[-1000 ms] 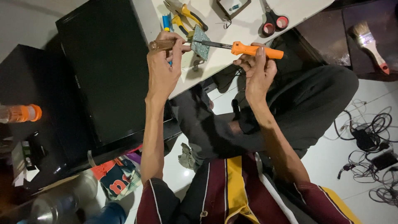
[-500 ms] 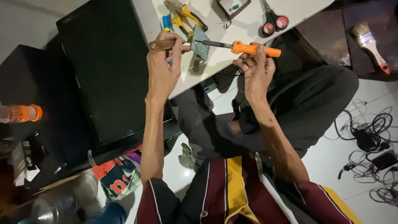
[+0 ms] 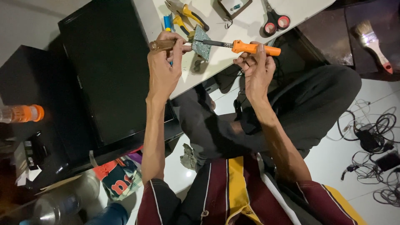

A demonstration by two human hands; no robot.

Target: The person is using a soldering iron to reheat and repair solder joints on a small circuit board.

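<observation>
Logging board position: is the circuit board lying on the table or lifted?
Lifted: the board is held up between both hands, its shadow falling separately on the table.

A small green-grey circuit board (image 3: 201, 43) sits in the upper middle of the frame, held up off the white table (image 3: 250, 10) and tilted, its speckled face turned toward the camera. A tool with a translucent brown handle (image 3: 163, 44) meets the board's left edge; the handle lies nearly level and points left. From the right, a soldering iron with an orange handle (image 3: 255, 48) reaches in, its dark metal shaft lying almost level and its tip touching the board's face near the upper right corner.
</observation>
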